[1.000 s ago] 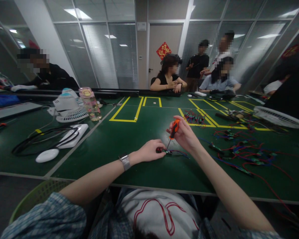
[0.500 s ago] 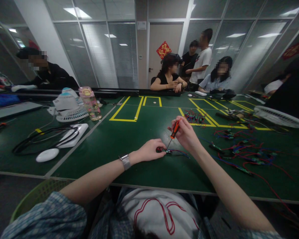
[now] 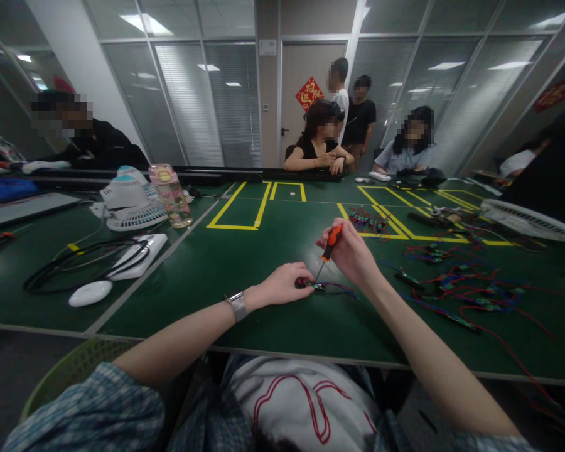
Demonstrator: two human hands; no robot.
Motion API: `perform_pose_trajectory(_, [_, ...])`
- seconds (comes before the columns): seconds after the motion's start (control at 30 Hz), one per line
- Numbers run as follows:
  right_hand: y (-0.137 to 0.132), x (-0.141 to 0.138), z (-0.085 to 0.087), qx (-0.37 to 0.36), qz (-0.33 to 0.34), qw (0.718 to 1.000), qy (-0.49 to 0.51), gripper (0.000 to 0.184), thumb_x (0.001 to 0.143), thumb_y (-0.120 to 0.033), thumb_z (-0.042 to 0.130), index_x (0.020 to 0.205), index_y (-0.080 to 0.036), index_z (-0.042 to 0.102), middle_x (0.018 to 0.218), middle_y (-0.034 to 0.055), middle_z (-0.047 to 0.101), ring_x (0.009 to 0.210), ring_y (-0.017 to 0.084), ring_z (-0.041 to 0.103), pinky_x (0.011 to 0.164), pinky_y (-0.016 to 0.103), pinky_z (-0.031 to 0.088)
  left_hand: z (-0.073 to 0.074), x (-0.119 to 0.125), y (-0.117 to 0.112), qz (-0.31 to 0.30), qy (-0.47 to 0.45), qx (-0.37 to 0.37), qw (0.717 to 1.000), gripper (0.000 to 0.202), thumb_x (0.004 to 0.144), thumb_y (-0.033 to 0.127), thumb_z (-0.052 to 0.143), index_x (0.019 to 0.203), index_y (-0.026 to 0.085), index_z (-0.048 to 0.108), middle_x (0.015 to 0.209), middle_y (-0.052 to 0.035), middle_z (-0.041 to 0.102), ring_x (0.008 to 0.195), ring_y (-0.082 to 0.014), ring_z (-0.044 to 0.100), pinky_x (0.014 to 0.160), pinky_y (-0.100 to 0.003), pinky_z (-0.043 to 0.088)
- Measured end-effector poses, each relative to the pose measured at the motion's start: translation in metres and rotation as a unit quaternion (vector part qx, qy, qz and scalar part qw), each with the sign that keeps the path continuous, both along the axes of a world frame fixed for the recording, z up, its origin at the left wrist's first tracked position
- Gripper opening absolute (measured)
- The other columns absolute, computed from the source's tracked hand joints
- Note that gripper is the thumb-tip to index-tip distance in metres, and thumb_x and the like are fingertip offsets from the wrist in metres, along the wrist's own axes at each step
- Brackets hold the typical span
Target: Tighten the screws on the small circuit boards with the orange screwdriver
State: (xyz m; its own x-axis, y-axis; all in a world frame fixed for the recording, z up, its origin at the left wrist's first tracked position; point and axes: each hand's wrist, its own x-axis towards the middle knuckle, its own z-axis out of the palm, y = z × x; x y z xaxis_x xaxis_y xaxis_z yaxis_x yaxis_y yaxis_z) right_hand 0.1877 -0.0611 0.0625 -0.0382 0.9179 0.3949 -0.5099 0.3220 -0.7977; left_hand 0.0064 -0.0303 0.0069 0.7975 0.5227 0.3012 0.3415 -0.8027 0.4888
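Observation:
A small wired circuit board (image 3: 319,287) lies on the green table in front of me, with red and blue wires trailing right. My left hand (image 3: 287,284) is closed on its left end, pinching it against the tabletop. In my right hand (image 3: 351,251) is a screwdriver (image 3: 332,242) with an orange and black handle, held tilted by the fingers. Its thin shaft points down to the board, and the tip appears to touch it. The exact contact spot is too small to make out.
Loose wired boards (image 3: 452,282) lie to the right, with another cluster (image 3: 370,221) behind my right hand. On the left are a white fan (image 3: 134,207), a bottle (image 3: 172,198), black cables (image 3: 51,270) and a white mouse (image 3: 90,293). People sit across the table.
My right hand has turned the screwdriver handle slightly; its tip stays at the board. My left hand has not moved. Two people standing at the back have shifted places.

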Motion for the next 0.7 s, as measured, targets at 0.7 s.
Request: perform_pose_trajectory(0.7, [0.0001, -0.0009, -0.0022, -0.018, -0.013, 1.0, 0.01, 0.023, 0.075, -0.042, 0.078, 0.086, -0.027, 0.064, 0.079, -0.0043, 0.061, 0.073, 0.011, 0.059, 0.084, 0.029, 0.054, -0.0008, 0.0, 0.0001, 0.003, 0.001, -0.001, 1.0, 0.017, 0.086, 0.026, 0.065, 0.097, 0.016, 0.073, 0.092, -0.0044, 0.064, 0.079, -0.0142, 0.06, 0.073, -0.023, 0.046])
